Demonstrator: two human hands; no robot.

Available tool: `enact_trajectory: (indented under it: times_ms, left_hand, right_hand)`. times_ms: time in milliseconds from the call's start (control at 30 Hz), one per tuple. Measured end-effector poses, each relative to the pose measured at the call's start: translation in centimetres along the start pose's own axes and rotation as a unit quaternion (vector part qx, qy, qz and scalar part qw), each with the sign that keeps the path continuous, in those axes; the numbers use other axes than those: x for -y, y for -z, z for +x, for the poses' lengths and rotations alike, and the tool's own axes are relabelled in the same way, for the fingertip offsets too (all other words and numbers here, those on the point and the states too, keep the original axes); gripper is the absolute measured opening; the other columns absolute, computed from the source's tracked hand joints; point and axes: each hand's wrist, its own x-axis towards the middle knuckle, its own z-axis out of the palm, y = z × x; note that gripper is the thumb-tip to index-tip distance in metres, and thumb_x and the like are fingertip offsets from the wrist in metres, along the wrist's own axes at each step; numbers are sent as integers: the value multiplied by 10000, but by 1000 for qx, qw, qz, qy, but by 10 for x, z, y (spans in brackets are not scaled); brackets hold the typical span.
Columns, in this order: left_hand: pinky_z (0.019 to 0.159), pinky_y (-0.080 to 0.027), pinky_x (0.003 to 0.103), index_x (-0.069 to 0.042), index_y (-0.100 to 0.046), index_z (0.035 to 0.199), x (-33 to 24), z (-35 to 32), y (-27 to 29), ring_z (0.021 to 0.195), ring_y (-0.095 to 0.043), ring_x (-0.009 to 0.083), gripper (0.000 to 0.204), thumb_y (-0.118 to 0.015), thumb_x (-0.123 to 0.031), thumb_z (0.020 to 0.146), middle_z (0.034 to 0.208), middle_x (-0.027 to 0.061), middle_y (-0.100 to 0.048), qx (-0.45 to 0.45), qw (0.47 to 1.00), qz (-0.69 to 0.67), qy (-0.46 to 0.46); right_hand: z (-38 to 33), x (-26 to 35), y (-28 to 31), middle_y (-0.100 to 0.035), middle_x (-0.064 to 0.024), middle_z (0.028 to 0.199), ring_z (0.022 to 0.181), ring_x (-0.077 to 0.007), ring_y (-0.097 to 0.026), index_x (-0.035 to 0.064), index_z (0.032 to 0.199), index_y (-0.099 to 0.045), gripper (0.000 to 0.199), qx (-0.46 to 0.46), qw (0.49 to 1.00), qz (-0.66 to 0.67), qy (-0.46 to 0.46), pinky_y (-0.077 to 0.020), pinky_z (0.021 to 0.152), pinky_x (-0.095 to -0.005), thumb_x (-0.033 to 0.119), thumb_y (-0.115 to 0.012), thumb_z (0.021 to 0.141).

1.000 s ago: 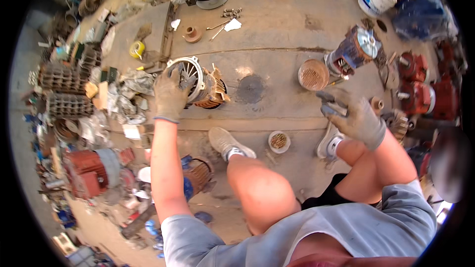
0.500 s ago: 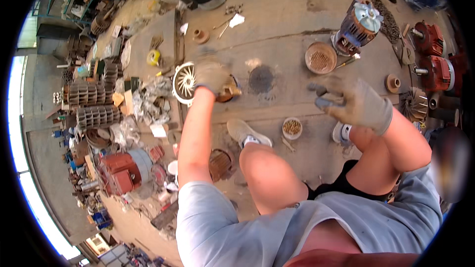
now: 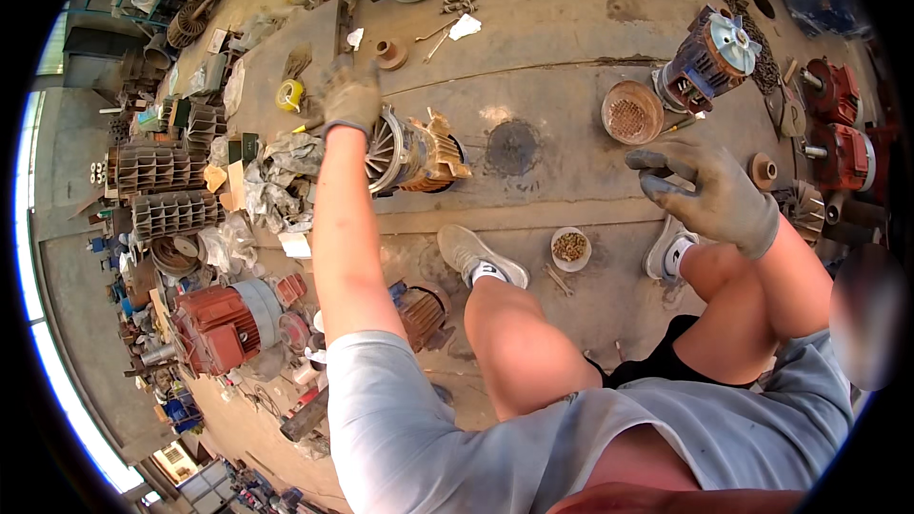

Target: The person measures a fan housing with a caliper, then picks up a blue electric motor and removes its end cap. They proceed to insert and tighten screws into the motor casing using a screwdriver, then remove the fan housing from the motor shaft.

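Head view: gloved hands over a motor part on the floor

Head camera is looking down at a person sitting on a dusty concrete floor. The left hand, in a dirty glove, is reaching out past the motor part. Its fingers are curling down, but I cannot tell if they are holding anything. The motor part is lying on its side on the floor, just beside the left wrist, with its white fan end facing the arm and copper wires at the other end. The right hand, also gloved, is hanging in the air above the right knee. Its fingers are spread a little and holding nothing. A small bowl of bits is sitting between the two shoes. A round sieve is lying near a blue motor.
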Motion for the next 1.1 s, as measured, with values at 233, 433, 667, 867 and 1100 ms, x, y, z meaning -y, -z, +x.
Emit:
enact_trajectory:
  times_ms: [233, 433, 667, 867, 1100]
  left_hand:
    - [1372, -126, 559, -6, -222, 1755, 143, -5, -81, 1685, -181, 466, 861, -279, -625, 1160, 1815, 263, -237, -58, 997, 47, 6]
    - [1355, -144, 603, 12, -287, 1723, 152, -81, -63, 1636, -262, 523, 759, -428, -484, 1166, 1764, 316, -308, -98, 987, 69, -105]
    - [1381, -40, 585, 47, -239, 1731, 32, -144, 6, 1689, -168, 465, 850, -393, -556, 1153, 1791, 303, -264, -89, 993, -38, -65]
    - [1382, -11, 572, 55, -205, 1737, -45, -119, 21, 1705, -103, 452, 887, -413, -578, 1152, 1810, 293, -215, -83, 992, -4, -100]
    - [1388, 2, 542, 77, -173, 1734, -183, -105, 3, 1704, -88, 459, 962, -272, -677, 1144, 1820, 286, -180, -60, 966, -175, -183]
  right_hand:
    - [-4, -14, 6, -795, -182, 1143, 977, -232, -754, -17, 1315, -764, 386, -11, 998, -3, -62, -594, 912, -366, 39, -756, 933]
    - [-10, -15, 21, -796, -176, 1110, 976, -250, -749, -3, 1288, -782, 355, -17, 996, 29, -81, -585, 903, -384, 72, -757, 942]
    - [-22, -12, 39, -737, -112, 1180, 1055, -179, -721, -29, 1352, -744, 359, 19, 996, 55, -67, -578, 947, -323, 45, -703, 1003]
    - [-18, 4, 30, -790, -163, 1031, 895, -230, -746, -45, 1293, -759, 395, -5, 997, 76, 6, -590, 841, -363, 43, -749, 908]
    - [-10, 31, 17, -791, -163, 1051, 907, -198, -731, -46, 1285, -760, 349, -6, 997, 82, -13, -583, 844, -353, 39, -740, 947]
